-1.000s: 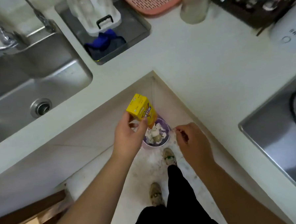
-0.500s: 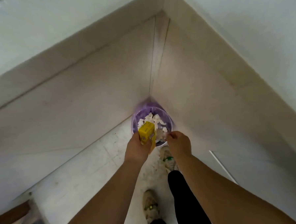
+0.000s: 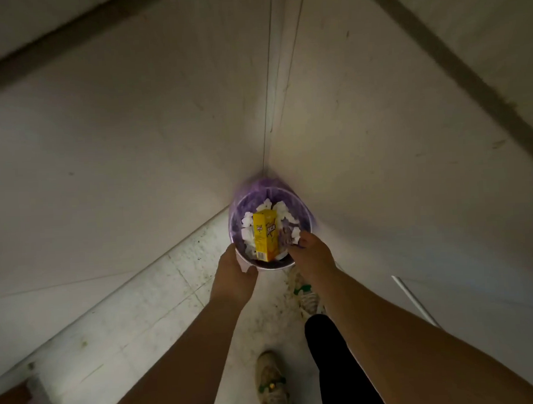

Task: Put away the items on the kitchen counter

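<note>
- Cabinets (image 3: 133, 153): two panel faces meet in a corner at 12 o'clock of the bin. You have no room beyond the bin, so work from your side only and keep your wrists off the panels.
- Floor (image 3: 147, 304): pale and speckled with dirt around your shoes (image 3: 273, 383). Judged a fair footing; stand square so that you need not lean further.
- Bin (image 3: 273, 264): round, lined with a purple bag, tucked into the corner. White crumpled scraps fill much of it. The load is judged high, so anything set on top may roll or tip over the rim.
- Left hand (image 3: 233, 274): at 7 o'clock of the bin, touching the rim. Whether your fingers are curled on it I cannot tell, as they are hidden under the hand. Judged to be steadying; keep it there until the box settles.
- Right hand (image 3: 312, 255): at 4 o'clock, fingers bent down over the rim among the scraps. Whether they pinch anything cannot be told.
- Box (image 3: 266, 234): yellow carton inside the bin, on end atop the scraps, free of both hands. Press it flat among the scraps if it stands proud, then withdraw straight towards 6 o'clock.
</note>
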`<state>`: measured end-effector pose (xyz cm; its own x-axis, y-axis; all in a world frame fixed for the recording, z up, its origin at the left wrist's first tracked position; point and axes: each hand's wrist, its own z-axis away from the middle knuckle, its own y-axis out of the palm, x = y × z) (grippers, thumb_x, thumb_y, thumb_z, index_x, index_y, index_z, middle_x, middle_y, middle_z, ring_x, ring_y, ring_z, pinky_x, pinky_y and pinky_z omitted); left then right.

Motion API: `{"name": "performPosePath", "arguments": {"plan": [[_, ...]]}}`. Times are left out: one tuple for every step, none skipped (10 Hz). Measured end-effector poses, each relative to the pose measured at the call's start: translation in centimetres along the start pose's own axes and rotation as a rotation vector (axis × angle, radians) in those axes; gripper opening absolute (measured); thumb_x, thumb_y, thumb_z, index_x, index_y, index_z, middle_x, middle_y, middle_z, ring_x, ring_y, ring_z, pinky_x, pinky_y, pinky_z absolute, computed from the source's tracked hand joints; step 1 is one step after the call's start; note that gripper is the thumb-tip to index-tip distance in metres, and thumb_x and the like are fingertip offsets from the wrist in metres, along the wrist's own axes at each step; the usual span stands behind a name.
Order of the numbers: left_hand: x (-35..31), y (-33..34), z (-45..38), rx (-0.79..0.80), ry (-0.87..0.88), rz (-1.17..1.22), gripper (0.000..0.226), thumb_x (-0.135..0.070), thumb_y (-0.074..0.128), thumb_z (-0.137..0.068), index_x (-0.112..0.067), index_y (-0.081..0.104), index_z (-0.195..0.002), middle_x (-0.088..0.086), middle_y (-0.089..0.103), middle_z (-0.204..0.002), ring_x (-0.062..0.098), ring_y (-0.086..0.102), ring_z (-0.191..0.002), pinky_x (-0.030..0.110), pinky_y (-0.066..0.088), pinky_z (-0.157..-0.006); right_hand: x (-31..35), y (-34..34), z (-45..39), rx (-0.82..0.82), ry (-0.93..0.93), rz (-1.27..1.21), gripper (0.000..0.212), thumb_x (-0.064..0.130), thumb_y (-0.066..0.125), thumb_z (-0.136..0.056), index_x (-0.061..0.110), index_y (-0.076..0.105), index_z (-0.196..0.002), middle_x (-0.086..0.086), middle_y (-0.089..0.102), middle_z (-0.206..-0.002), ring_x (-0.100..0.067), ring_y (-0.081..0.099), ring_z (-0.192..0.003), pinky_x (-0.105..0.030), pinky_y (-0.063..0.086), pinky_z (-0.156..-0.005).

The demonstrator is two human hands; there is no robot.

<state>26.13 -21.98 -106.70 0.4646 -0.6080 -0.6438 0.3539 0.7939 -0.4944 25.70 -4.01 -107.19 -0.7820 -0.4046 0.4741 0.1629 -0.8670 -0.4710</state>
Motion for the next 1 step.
{"name": "performPosePath", "arguments": {"plan": [[1.49, -0.19, 0.87, 0.024, -0.061, -0.140, 0.040, -0.025, 0.062, -0.093, -0.022, 0.056, -0.133, -0.004, 0.062, -0.129, 0.017, 0.061, -0.114, 0.031, 0.051, -0.094, 0.43, -0.35, 1.63, 0.090, -0.025, 0.003, 0.034, 0.018, 0.069, -0.089, 0.009, 0.067, -0.123, -0.010, 0.067, -0.122, -0.023, 0.062, -0.111, -0.025, 0.053, -0.086]]}}
